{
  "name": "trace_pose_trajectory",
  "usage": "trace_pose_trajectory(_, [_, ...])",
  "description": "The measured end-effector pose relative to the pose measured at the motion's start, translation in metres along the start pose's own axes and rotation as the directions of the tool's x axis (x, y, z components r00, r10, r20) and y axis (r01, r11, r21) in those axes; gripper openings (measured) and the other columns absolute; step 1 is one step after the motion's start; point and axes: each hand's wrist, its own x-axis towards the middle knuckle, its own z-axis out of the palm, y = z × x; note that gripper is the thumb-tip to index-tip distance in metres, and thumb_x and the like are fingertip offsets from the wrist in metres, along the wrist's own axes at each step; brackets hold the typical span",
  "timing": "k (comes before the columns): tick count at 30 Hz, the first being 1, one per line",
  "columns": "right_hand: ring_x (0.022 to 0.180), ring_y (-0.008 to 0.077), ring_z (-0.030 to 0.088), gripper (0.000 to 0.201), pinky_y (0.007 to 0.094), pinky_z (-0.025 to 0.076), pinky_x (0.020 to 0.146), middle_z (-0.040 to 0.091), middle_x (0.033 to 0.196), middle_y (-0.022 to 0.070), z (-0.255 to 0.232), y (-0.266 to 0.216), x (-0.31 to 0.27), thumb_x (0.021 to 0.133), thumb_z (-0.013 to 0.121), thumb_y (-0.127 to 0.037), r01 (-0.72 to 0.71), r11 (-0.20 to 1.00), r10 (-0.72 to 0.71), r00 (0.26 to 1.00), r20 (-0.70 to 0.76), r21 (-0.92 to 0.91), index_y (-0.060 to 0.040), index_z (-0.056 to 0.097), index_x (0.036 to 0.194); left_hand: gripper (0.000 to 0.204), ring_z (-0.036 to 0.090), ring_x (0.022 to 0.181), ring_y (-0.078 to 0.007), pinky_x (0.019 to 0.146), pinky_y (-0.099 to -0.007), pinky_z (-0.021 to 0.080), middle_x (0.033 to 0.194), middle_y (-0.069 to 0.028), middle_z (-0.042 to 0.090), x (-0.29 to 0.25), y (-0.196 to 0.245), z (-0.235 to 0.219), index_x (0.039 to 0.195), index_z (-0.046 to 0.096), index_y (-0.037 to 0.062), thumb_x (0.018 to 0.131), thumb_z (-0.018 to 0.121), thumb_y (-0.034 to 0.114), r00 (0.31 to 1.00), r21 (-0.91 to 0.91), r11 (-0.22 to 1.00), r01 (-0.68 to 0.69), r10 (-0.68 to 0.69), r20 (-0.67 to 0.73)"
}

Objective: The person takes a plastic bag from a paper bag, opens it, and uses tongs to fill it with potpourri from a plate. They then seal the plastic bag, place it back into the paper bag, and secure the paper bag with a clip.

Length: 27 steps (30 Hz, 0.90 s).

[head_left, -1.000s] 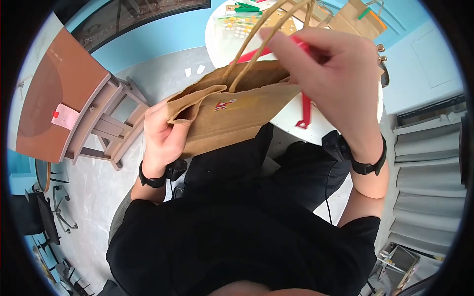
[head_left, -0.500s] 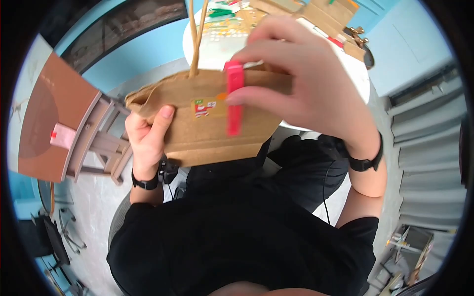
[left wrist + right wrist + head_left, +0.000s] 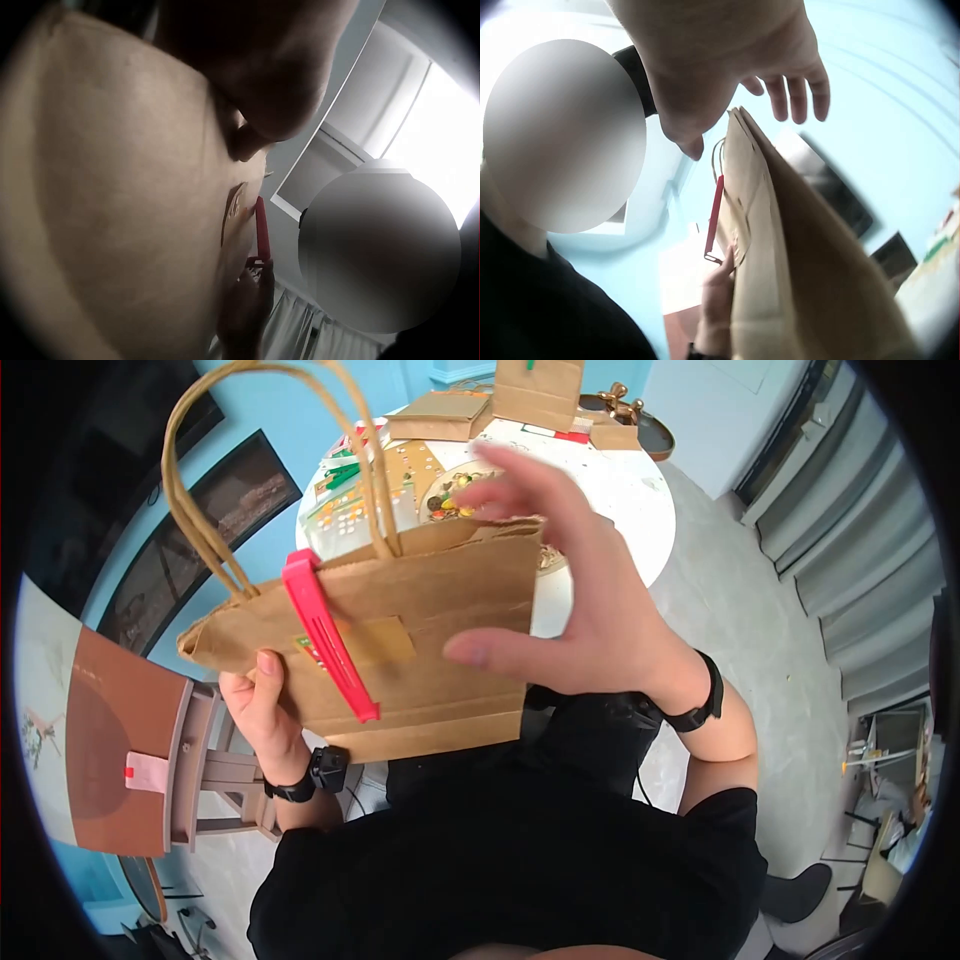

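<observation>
A brown paper bag [image 3: 450,670] with twisted rope handles [image 3: 180,480] is held up in the head view. My left hand [image 3: 265,720] grips its left side, thumb on the front face and the other fingers behind. A pink-red clip [image 3: 328,635] hangs slanted from the bag's top edge, partly covering a sticker [image 3: 375,640]. My right hand [image 3: 600,600] is at the bag's right side, thumb and fingers spread apart and nothing held. The right wrist view shows the same clip [image 3: 715,217] by the bag [image 3: 757,247], below my right hand [image 3: 727,67].
Beyond the bag, a round white table [image 3: 630,500] bears a plate of small colourful pieces [image 3: 440,500], sheets with dots [image 3: 350,510], green clips [image 3: 343,477] and other paper bags [image 3: 538,398]. A brown-topped table [image 3: 110,760] stands at the left.
The clip was between my right hand's thumb and fingers; now it hangs on the bag's edge, let go. My right hand has moved away, fingers opened. The bag's front has turned more toward the head camera.
</observation>
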Motion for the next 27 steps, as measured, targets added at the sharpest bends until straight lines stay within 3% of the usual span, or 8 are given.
trace_pose_trajectory(4, [0.106, 0.0119, 0.065, 0.050, 0.0284, 0.051, 0.092, 0.069, 0.117, 0.0043, -0.020, -0.005, 0.006, 0.081, 0.087, -0.012, -0.216, 0.946, 0.206, 0.976, 0.066, 0.240, -0.0059, 0.066, 0.126, 0.040, 0.062, 0.124, -0.0234, 0.108, -0.0363, 0.045, 0.136, -0.0170, 0.064, 0.030, -0.012, 0.031, 0.140, 0.051, -0.0056, 0.104, 0.057, 0.011, 0.994, -0.062, 0.998, 0.001, 0.005, 0.106])
trace_pose_trajectory(6, [0.103, 0.0133, 0.066, 0.045, 0.0299, 0.051, 0.093, 0.072, 0.110, 0.0061, -0.032, 0.003, 0.014, 0.085, 0.082, -0.010, 0.017, 0.992, 0.013, 0.972, -0.235, 0.127, -0.0050, 0.065, 0.127, 0.039, 0.063, 0.122, -0.0228, 0.108, -0.0357, 0.045, 0.135, -0.0159, 0.064, 0.043, -0.010, 0.054, 0.139, 0.053, -0.0057, 0.104, 0.057, 0.011, 0.994, -0.064, 0.998, 0.010, -0.003, 0.111])
trace_pose_trajectory(8, [0.095, 0.0117, 0.063, 0.028, 0.0281, 0.049, 0.087, 0.069, 0.099, 0.0041, -0.046, 0.005, 0.028, 0.088, 0.081, -0.015, 0.202, 0.977, -0.210, 0.875, -0.436, -0.066, -0.0045, 0.066, 0.110, 0.038, 0.064, 0.121, -0.0222, 0.106, -0.0351, 0.046, 0.134, -0.0153, 0.065, 0.054, -0.014, 0.068, 0.138, 0.054, -0.0055, 0.104, 0.057, 0.011, 0.992, -0.074, 0.997, 0.035, -0.025, 0.126])
trace_pose_trajectory(12, [0.091, 0.0168, 0.061, 0.036, 0.0295, 0.047, 0.084, 0.070, 0.096, 0.0092, -0.078, -0.003, 0.057, 0.080, 0.088, -0.022, 0.387, 0.864, -0.403, 0.915, 0.020, -0.322, -0.0033, 0.069, 0.104, 0.036, 0.067, 0.115, -0.0203, 0.100, -0.0330, 0.051, 0.130, -0.0142, 0.067, 0.073, -0.025, 0.085, 0.135, 0.057, -0.0047, 0.104, 0.058, 0.013, 0.980, -0.135, 0.984, 0.113, -0.088, 0.178])
trace_pose_trajectory(15, [0.079, 0.0254, 0.063, 0.039, 0.0343, 0.051, 0.079, 0.072, 0.094, 0.0146, -0.069, -0.027, 0.079, 0.084, 0.083, -0.031, 0.217, 0.821, -0.086, 0.962, 0.261, -0.529, -0.0015, 0.071, 0.107, 0.031, 0.070, 0.103, -0.0167, 0.089, -0.0298, 0.055, 0.121, -0.0117, 0.071, 0.077, -0.027, 0.095, 0.131, 0.061, -0.0030, 0.104, 0.060, 0.013, 0.976, -0.175, 0.977, 0.126, -0.090, 0.197])
trace_pose_trajectory(19, [0.071, 0.0219, 0.061, 0.037, 0.0342, 0.050, 0.067, 0.069, 0.081, 0.0127, -0.055, -0.046, 0.093, 0.091, 0.076, -0.034, -0.088, 0.886, 0.299, 0.859, 0.415, -0.456, 0.0012, 0.071, 0.103, 0.029, 0.070, 0.097, -0.0133, 0.083, -0.0278, 0.056, 0.115, -0.0093, 0.073, 0.083, -0.041, 0.098, 0.128, 0.064, -0.0014, 0.104, 0.063, 0.016, 0.973, -0.167, 0.976, 0.141, -0.105, 0.207])
trace_pose_trajectory(21, [0.070, 0.0178, 0.060, 0.034, 0.0334, 0.048, 0.065, 0.068, 0.077, 0.0106, -0.057, -0.029, 0.111, 0.092, 0.075, -0.032, -0.226, 0.876, 0.442, 0.730, 0.521, -0.426, 0.0007, 0.071, 0.100, 0.028, 0.069, 0.095, -0.0112, 0.081, -0.0260, 0.056, 0.111, -0.0076, 0.073, 0.083, -0.042, 0.098, 0.125, 0.066, -0.0008, 0.104, 0.064, 0.018, 0.971, -0.155, 0.977, 0.148, -0.114, 0.209])
trace_pose_trajectory(27, [0.069, 0.0117, 0.059, 0.025, 0.0309, 0.047, 0.064, 0.067, 0.074, 0.0038, -0.063, -0.022, 0.118, 0.091, 0.076, -0.025, -0.172, 0.899, 0.391, 0.729, 0.562, -0.402, -0.0004, 0.073, 0.095, 0.028, 0.068, 0.097, -0.0085, 0.081, -0.0252, 0.055, 0.111, -0.0055, 0.073, 0.087, -0.043, 0.089, 0.125, 0.067, -0.0007, 0.103, 0.065, 0.017, 0.948, -0.124, 0.971, 0.206, -0.166, 0.273])
